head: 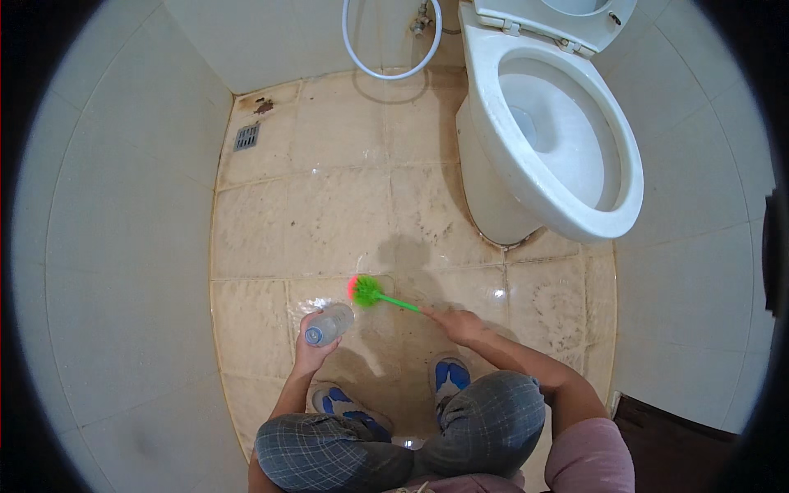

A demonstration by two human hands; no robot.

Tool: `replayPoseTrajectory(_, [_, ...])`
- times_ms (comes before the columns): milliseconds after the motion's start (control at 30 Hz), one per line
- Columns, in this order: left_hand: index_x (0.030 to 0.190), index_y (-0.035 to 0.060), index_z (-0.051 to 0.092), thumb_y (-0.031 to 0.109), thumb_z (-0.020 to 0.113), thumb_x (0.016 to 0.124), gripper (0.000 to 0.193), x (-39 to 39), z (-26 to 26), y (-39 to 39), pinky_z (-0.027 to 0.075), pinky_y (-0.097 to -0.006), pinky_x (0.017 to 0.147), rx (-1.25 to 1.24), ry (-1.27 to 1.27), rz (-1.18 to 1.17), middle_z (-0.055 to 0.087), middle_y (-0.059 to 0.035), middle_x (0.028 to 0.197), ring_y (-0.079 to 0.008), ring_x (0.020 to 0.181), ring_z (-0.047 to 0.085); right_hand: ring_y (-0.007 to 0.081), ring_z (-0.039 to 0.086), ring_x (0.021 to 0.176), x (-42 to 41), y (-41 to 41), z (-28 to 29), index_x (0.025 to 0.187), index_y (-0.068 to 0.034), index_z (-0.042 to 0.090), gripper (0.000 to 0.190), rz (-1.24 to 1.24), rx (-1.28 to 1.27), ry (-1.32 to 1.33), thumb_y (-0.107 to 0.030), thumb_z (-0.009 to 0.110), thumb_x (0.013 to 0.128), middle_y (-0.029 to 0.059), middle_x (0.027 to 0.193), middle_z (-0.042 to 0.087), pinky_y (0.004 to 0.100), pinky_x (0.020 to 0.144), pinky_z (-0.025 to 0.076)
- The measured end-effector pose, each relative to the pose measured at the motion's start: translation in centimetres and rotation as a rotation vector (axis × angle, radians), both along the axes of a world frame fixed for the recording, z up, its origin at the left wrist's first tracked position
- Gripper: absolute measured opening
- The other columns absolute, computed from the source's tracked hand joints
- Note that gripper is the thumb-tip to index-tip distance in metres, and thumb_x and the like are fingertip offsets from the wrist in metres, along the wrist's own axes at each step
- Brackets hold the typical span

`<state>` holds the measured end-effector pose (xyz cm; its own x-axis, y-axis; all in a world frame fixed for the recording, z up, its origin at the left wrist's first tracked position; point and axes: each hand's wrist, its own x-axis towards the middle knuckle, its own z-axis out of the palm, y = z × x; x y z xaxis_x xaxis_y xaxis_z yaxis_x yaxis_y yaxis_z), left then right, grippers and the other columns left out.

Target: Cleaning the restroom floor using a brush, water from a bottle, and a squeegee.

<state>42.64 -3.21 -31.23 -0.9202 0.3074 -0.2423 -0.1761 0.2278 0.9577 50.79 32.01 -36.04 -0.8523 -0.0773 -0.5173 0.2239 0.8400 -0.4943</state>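
Observation:
My left hand (315,351) is closed around a clear plastic bottle (336,321) with a blue cap, tilted with its cap end towards me. My right hand (457,323) grips the green handle of a toilet brush (368,291). The brush has a round head of green and pink bristles, just beyond the bottle and low over the tiled floor (339,215). Whether the bristles touch the tiles I cannot tell. Wet patches shine on the floor near the bottle.
A white toilet (493,160) stands at the upper right with its seat raised. A white hose (394,77) loops down near a wall valve (420,26). The metal floor drain (246,137) lies near the left wall. A dark doorway or panel (669,444) shows at the lower right.

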Motion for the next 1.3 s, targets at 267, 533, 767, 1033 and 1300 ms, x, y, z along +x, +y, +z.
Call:
replayPoseTrajectory(267, [0.119, 0.0062, 0.036, -0.001, 0.072, 0.060, 0.069, -0.3, 0.8, -0.1, 0.039, -0.0300, 0.088, 0.035, -0.044, -0.008, 0.047, -0.0087, 0.114, -0.0173, 0.104, 0.047, 0.0382, 0.058, 0.077, 5.3, 5.0, 6.8, 0.131, -0.022, 0.030, 0.046, -0.439, 0.168, -0.062, -0.026, 0.039, 0.086, 0.0238, 0.086, 0.058, 0.0466, 0.067, 0.046])
replayPoseTrajectory(533, [0.117, 0.0071, 0.038, 0.000, 0.073, 0.060, 0.067, -0.6, 1.3, 0.3, 0.040, -0.0286, 0.087, -0.018, -0.052, -0.033, 0.048, -0.0078, 0.112, -0.0169, 0.103, 0.047, 0.0387, 0.056, 0.078, 12.9, 9.1, 7.1, 0.131, -0.020, 0.029, 0.048, -0.848, 0.282, -0.079, -0.024, 0.041, 0.085, 0.0213, 0.088, 0.059, 0.0467, 0.071, 0.044])
replayPoseTrajectory(767, [0.117, 0.0072, 0.038, 0.002, 0.073, 0.060, 0.067, -0.5, -0.3, -0.7, 0.040, -0.0287, 0.087, -0.026, -0.037, -0.039, 0.048, -0.0078, 0.112, -0.0171, 0.104, 0.047, 0.0388, 0.057, 0.079, 12.7, 0.9, 8.1, 0.131, -0.019, 0.029, 0.053, -0.253, 0.041, 0.005, -0.019, 0.049, 0.082, 0.0250, 0.080, 0.057, 0.0471, 0.069, 0.043])
replayPoseTrajectory(1033, [0.118, 0.0068, 0.038, 0.002, 0.073, 0.060, 0.068, -0.2, 1.0, 0.0, 0.039, -0.0290, 0.087, -0.037, -0.056, -0.039, 0.048, -0.0084, 0.113, -0.0170, 0.103, 0.047, 0.0356, 0.053, 0.097, 7.9, 0.8, 3.0, 0.129, -0.012, 0.032, 0.042, -0.272, -0.023, -0.206, -0.025, 0.037, 0.089, 0.0286, 0.092, 0.054, 0.0416, 0.079, 0.043])
replayPoseTrajectory(1300, [0.119, 0.0068, 0.036, 0.004, 0.073, 0.060, 0.069, 0.0, 1.7, -0.6, 0.037, -0.0299, 0.090, -0.055, -0.046, -0.030, 0.047, -0.0076, 0.112, -0.0179, 0.104, 0.047, 0.0348, 0.057, 0.088, -0.7, 5.1, 5.8, 0.129, -0.009, 0.033, 0.046, -0.267, 0.266, -0.138, -0.030, 0.034, 0.088, 0.0239, 0.090, 0.057, 0.0423, 0.073, 0.046])
